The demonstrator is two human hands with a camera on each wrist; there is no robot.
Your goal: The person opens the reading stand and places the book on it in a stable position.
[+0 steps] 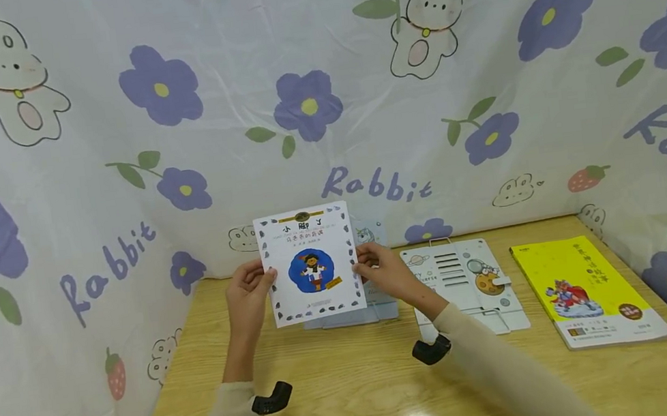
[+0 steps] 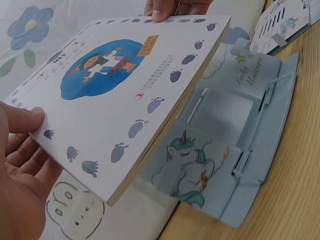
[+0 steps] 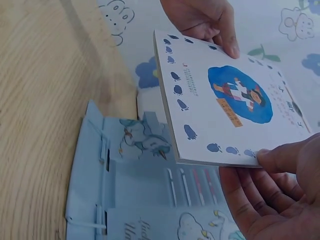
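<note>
A white picture book with a blue round picture and a footprint border is held up between both hands. My left hand grips its left edge, thumb on the cover and fingers behind. On the opposite edge, my right hand pinches the book the same way, as the right wrist view also shows. Behind and below the book stands a light blue unicorn book stand, apart from the book and partly hidden by it in the head view.
Right of the unicorn stand lies a white book stand with space pictures. Farther right is a yellow book on the wooden table. A rabbit-and-flower cloth hangs behind and at the sides.
</note>
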